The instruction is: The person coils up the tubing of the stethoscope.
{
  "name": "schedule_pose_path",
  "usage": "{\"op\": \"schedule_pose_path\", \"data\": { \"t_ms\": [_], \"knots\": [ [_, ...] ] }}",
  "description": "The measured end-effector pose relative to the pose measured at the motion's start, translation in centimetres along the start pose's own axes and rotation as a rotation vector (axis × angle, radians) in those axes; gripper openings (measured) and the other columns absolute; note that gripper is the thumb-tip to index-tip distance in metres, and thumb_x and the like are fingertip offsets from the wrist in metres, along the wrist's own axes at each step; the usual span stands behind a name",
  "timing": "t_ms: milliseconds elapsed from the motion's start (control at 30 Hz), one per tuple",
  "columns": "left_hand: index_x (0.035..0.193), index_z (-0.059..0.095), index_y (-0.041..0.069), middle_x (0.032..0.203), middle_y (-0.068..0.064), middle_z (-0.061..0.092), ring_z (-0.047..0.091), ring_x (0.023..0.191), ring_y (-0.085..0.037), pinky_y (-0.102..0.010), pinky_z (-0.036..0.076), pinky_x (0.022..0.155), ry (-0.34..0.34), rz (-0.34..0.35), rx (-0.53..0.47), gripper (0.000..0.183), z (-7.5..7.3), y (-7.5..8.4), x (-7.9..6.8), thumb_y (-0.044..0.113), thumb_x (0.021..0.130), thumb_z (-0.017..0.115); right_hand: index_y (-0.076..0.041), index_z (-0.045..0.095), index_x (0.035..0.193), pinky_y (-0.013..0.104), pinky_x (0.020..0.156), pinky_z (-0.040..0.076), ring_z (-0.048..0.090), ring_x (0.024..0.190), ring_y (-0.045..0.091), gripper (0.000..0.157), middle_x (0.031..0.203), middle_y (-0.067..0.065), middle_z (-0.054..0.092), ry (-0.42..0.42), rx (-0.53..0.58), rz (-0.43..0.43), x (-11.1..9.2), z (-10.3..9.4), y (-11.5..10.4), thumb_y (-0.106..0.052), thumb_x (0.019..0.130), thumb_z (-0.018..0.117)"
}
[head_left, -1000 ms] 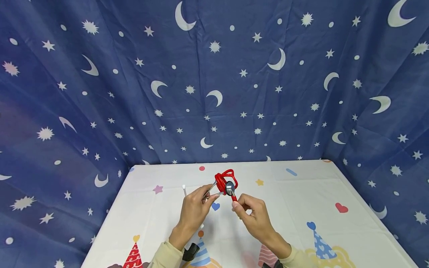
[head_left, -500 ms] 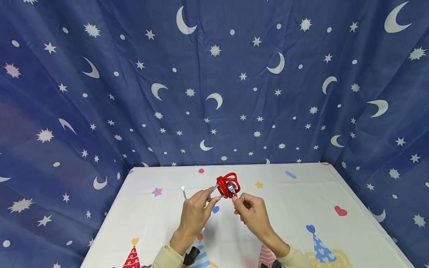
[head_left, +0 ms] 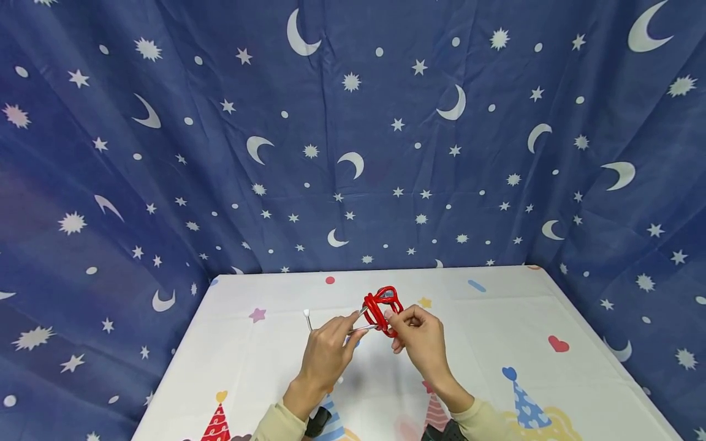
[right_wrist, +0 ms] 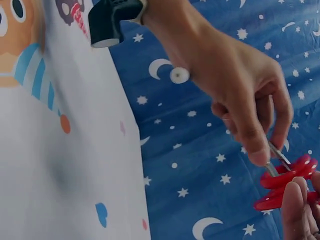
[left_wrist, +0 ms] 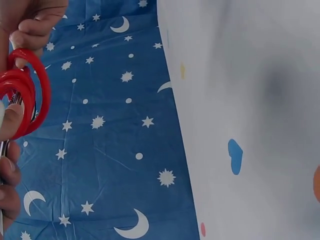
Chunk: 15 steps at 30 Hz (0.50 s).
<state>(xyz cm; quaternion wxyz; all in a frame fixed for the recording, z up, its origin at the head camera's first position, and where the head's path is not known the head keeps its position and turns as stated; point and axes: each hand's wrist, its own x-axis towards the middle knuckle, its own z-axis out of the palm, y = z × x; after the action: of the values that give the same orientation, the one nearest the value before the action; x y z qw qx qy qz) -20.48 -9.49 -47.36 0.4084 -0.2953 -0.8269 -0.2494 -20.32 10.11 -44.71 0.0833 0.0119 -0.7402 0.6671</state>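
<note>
A stethoscope with red tubing (head_left: 372, 311) wound into a coil is held above the table between both hands. My left hand (head_left: 329, 348) grips its metal ear tubes between thumb and fingers. One white ear tip (head_left: 306, 313) sticks out behind that hand; another white ear tip (right_wrist: 180, 75) shows under the wrist in the right wrist view. At the coil's near right side, my right hand (head_left: 423, 340) pinches the red tubing. Part of the shiny chest piece (head_left: 388, 294) shows inside the far loop. In the left wrist view, a red loop (left_wrist: 44, 95) stands out from the coil.
Below the hands lies a white tablecloth (head_left: 474, 343) printed with party hats, hearts and stars. A dark blue curtain (head_left: 353, 122) with moons and stars rises behind the table and along both sides.
The chest piece has gone from the coil's front at the right fingertips to inside the far loop. Both hands and the coil have shifted slightly right, and the right fingers now pinch the tubing.
</note>
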Motion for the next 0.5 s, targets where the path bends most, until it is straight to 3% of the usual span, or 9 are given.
{"op": "schedule_pose_path", "data": {
  "t_ms": [200,400,500],
  "knots": [
    [0.109,0.071,0.005,0.080,0.000,0.073,0.068,0.069,-0.007,-0.019,0.053,0.058,-0.022,-0.004,0.002,0.035,0.0,0.2,0.1,0.020,0.079,0.081,-0.005,0.047,0.091,0.035,0.041,0.052,0.056,0.035,0.018,0.041,0.059,0.012,0.062,0.045,-0.018,-0.075,0.4,-0.1,0.6,-0.026,0.082,0.081],
    [0.107,0.072,0.006,0.081,0.001,0.073,0.068,0.068,-0.006,-0.020,0.054,0.059,-0.035,0.007,-0.004,0.034,0.3,-0.1,-0.1,0.020,0.077,0.083,-0.008,0.059,0.088,0.022,0.040,0.040,0.044,0.037,0.004,0.031,0.048,-0.003,0.050,0.135,-0.331,-0.309,1.3,0.0,1.6,-0.024,0.078,0.084],
    [0.107,0.072,0.007,0.082,0.000,0.074,0.069,0.068,-0.006,-0.018,0.053,0.060,-0.053,-0.009,-0.021,0.034,0.6,-0.2,-0.3,0.021,0.078,0.083,-0.010,0.062,0.084,0.021,0.042,0.034,0.040,0.043,0.003,0.026,0.049,-0.006,0.047,0.146,-0.406,-0.358,1.7,-0.1,2.1,-0.022,0.078,0.084]
  ]
}}
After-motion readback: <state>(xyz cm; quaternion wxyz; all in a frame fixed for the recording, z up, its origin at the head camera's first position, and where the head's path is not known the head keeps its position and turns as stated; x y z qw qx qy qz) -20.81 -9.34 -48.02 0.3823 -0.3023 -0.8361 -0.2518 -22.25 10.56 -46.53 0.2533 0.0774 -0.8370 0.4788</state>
